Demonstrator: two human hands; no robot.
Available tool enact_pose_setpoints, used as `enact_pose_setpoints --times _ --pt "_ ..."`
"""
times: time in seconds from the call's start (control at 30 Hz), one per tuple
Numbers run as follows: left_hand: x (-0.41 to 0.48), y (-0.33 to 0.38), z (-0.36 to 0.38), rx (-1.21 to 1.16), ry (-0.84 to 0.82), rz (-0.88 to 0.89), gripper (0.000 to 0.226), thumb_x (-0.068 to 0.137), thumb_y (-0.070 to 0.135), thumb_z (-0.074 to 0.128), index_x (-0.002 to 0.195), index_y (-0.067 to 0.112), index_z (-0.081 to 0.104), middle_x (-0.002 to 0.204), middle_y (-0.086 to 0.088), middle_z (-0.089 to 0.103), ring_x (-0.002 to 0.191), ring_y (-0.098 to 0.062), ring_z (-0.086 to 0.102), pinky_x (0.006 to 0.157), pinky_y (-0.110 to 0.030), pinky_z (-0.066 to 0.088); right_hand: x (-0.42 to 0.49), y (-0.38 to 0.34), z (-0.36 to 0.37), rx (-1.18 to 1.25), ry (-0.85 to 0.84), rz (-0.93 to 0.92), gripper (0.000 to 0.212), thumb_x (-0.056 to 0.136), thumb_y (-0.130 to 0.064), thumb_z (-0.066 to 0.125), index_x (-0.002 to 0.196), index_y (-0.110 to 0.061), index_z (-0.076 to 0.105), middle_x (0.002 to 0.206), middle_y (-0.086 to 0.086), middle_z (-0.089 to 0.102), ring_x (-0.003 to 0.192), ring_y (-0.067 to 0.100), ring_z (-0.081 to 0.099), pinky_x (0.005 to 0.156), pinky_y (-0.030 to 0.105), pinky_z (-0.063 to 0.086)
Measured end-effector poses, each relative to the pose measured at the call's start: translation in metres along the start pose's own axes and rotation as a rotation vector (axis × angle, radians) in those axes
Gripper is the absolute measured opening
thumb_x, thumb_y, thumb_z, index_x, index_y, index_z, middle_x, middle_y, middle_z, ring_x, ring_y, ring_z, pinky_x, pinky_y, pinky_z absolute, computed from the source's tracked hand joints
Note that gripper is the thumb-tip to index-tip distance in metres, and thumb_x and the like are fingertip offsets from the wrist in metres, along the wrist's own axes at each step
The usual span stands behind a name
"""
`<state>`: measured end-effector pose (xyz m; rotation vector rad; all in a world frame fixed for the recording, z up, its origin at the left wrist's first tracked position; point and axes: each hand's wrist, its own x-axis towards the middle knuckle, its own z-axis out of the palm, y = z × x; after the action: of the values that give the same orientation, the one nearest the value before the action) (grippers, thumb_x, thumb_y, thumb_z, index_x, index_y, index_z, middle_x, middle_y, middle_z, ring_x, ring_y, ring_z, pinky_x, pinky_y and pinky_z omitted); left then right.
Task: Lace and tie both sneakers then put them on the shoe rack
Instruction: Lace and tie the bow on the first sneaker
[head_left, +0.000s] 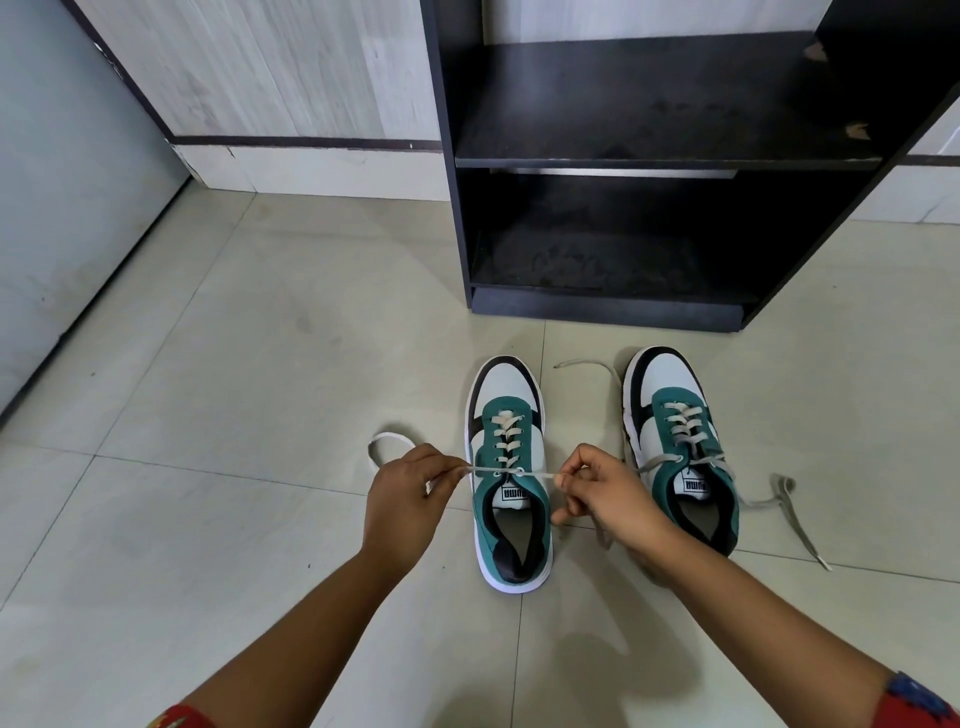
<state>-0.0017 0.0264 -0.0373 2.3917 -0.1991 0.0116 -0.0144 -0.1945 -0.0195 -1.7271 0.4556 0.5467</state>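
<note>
So the person's got both hands down at the left sneaker, which sits on the tiled floor with its toe pointing at the shoe rack. The left hand has thumb and forefinger pressed together on one end of the lace, just off the shoe's left side. The rest of that end curls out in a loop on the floor beyond the knuckles. The right hand is pinching the other end just off the shoe's right side, other fingers curled in, and a bit of lace dangles below that hand. Between the two sets of fingertips the lace runs taut straight across the top eyelets, so it's laced all the way up but no knot or bow yet.

The right sneaker is just past the right hand, partly behind the wrist. It's laced too, untied, with its loose lace trailing across the floor on both sides. The rack stands well beyond the fingers, dark, both shelves bare.
</note>
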Motion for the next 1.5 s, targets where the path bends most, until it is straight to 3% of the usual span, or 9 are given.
enact_pose_setpoints --times 0.2,0.63,0.73,0.87,0.93,1.03,1.1,1.17,1.5 --pt "-0.001 -0.003 0.001 -0.011 -0.022 -0.015 0.013 0.087 0.028 0.062 0.087 0.023 0.074 0.077 0.020 0.060 0.070 -0.002 0.056 0.060 -0.015 0.042 0.001 0.005 -0.001 -0.018 0.014 -0.033 0.016 0.090 -0.002 0.052 0.076 -0.008 0.051 0.052 0.007 0.050 0.058 0.024 0.064 0.048 0.013 0.047" --pt "0.007 -0.003 -0.001 -0.137 -0.130 -0.205 0.011 0.084 0.027 0.064 0.083 0.024 0.074 0.078 0.009 0.066 0.078 -0.012 0.061 0.071 -0.035 0.049 -0.002 0.013 0.002 0.140 -0.068 0.022 0.021 0.092 0.000 0.048 0.072 -0.006 0.050 0.046 0.008 0.049 0.048 0.014 0.066 0.038 0.010 0.040" --pt "0.015 -0.003 -0.006 -0.218 -0.265 -0.353 0.015 0.085 0.027 0.063 0.073 0.024 0.071 0.074 0.003 0.068 0.070 -0.015 0.062 0.072 -0.034 0.049 -0.002 0.011 -0.002 0.070 -0.103 -0.001 0.014 0.091 -0.003 0.051 0.077 -0.004 0.053 0.048 0.007 0.049 0.053 0.018 0.067 0.045 0.012 0.045" --pt "0.022 0.010 -0.017 -0.367 -0.438 -0.427 0.024 0.092 0.023 0.051 0.072 0.014 0.062 0.071 0.000 0.059 0.060 -0.014 0.050 0.063 -0.022 0.041 -0.009 -0.001 -0.005 0.006 -0.200 -0.016 0.022 0.093 -0.005 0.049 0.073 -0.008 0.059 0.057 0.004 0.054 0.055 0.011 0.059 0.033 0.007 0.033" --pt "0.025 0.018 -0.018 -0.573 -0.431 -0.501 0.025 0.093 0.026 0.048 0.080 0.010 0.062 0.066 0.000 0.058 0.059 -0.017 0.047 0.062 -0.026 0.038 -0.013 -0.009 -0.003 0.072 -0.190 -0.047 0.024 0.093 -0.009 0.048 0.074 -0.008 0.062 0.061 0.000 0.059 0.050 0.006 0.053 0.046 0.007 0.044" --pt "0.030 0.031 -0.016 -0.882 -0.474 -0.546 0.034 0.097 0.028 0.039 0.084 0.004 0.060 0.077 0.008 0.070 0.054 -0.015 0.043 0.058 -0.028 0.037 -0.012 -0.017 0.002 0.274 -0.111 -0.074 0.029 0.096 -0.022 0.044 0.094 -0.006 0.068 0.088 0.018 0.062 0.085 0.020 0.057 0.085 0.026 0.045" --pt "0.033 0.038 -0.014 -0.998 -0.462 -0.578 0.035 0.098 0.027 0.034 0.070 0.013 0.050 0.082 0.003 0.069 0.048 -0.011 0.041 0.056 -0.026 0.036 -0.008 -0.019 0.007 0.451 -0.157 -0.098 0.032 0.097 -0.024 0.040 0.076 -0.013 0.063 0.088 0.019 0.061 0.100 0.020 0.056 0.089 0.030 0.039" --pt "0.035 0.039 -0.011 -0.998 -0.428 -0.613 0.032 0.098 0.024 0.032 0.069 0.017 0.043 0.071 0.002 0.055 0.044 -0.009 0.036 0.054 -0.026 0.034 -0.001 -0.020 0.012 0.616 -0.186 -0.081 0.036 0.099 -0.020 0.035 0.066 -0.012 0.047 0.073 0.009 0.057 0.091 0.022 0.061 0.091 0.033 0.042" --pt "0.035 0.024 0.002 -0.885 -0.340 -0.667 0.035 0.098 0.015 0.032 0.064 0.015 0.040 0.047 0.008 0.043 0.040 -0.006 0.028 0.051 -0.025 0.027 0.010 -0.005 0.013 0.746 -0.095 0.029 0.040 0.101 -0.019 0.031 0.063 -0.012 0.042 0.053 -0.001 0.046 0.064 0.014 0.061 0.078 0.030 0.049"
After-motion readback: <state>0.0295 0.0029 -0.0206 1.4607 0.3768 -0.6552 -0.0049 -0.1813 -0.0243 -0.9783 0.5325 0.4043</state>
